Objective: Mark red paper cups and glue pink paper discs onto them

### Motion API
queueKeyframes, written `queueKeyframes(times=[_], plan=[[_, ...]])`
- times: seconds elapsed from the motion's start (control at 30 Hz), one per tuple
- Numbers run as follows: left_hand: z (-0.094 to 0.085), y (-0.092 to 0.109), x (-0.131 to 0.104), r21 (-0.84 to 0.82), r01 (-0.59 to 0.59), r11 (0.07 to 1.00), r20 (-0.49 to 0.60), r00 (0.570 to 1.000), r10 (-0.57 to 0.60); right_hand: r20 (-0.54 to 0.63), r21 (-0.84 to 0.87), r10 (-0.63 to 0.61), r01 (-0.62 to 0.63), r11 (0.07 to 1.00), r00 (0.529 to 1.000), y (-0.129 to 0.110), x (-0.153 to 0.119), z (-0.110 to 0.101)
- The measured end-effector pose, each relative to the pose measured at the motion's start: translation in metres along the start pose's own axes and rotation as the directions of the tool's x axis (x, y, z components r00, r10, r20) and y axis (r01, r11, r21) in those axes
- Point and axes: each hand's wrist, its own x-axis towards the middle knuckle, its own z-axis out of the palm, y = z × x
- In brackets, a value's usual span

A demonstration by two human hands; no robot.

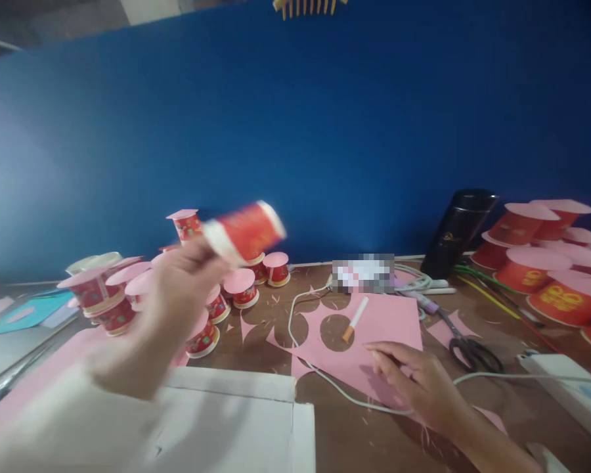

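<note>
My left hand (pixel 190 272), blurred by motion, is raised above the table on the left and grips a red paper cup (pixel 253 230) near its white rim. The cup is tipped on its side in the air. Behind and below it stand several red cups (pixel 241 289) with pink paper discs on top, partly hidden by my left arm. My right hand (pixel 416 378) rests low over a cut pink sheet (pixel 394 322), its fingers stretched out loosely and holding nothing. Just beyond its fingertips a cigarette (pixel 355 318) lies across a round hole in the sheet.
A white box (pixel 231 420) sits at the front left. To the right are scissors (pixel 467 348), a black flask (pixel 458 230), a white power strip (pixel 566 387) and stacked red cups (pixel 532 269). A white cable (pixel 335 387) and pink scraps cross the brown table. A blue panel (pixel 325 131) rises behind.
</note>
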Motion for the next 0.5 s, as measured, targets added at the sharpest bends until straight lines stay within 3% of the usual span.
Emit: queueKeyframes(times=[0.03,0.1,0.17,0.23,0.3,0.43,0.5], plan=[[0.014,-0.012,-0.015,-0.057,0.138,0.989,0.163,0.978,-0.127,-0.027,0.069,0.030,-0.028,0.997,0.999,-0.002,0.001,0.001],[0.050,-0.040,-0.049,-0.179,0.456,0.872,0.430,0.833,-0.348,-0.115,0.234,0.085,-0.056,0.971,0.990,-0.003,0.004,0.002],[0.088,-0.067,-0.079,-0.321,0.644,0.695,0.518,0.733,-0.441,-0.213,0.379,0.116,-0.027,0.925,0.970,-0.004,0.007,0.000],[0.120,-0.086,-0.099,-0.421,0.714,0.560,0.526,0.695,-0.491,-0.297,0.466,0.128,0.027,0.885,0.946,-0.007,0.009,-0.006],[0.138,-0.098,-0.111,-0.464,0.729,0.503,0.541,0.683,-0.491,-0.340,0.492,0.143,0.046,0.870,0.929,-0.012,0.011,-0.012],[0.144,-0.117,-0.123,-0.455,0.738,0.499,0.575,0.671,-0.468,-0.331,0.429,0.172,-0.014,0.903,0.928,-0.021,0.014,-0.023],[0.142,-0.128,-0.127,-0.375,0.762,0.528,0.619,0.630,-0.470,-0.301,0.385,0.175,-0.049,0.922,0.938,-0.018,0.016,-0.023]])
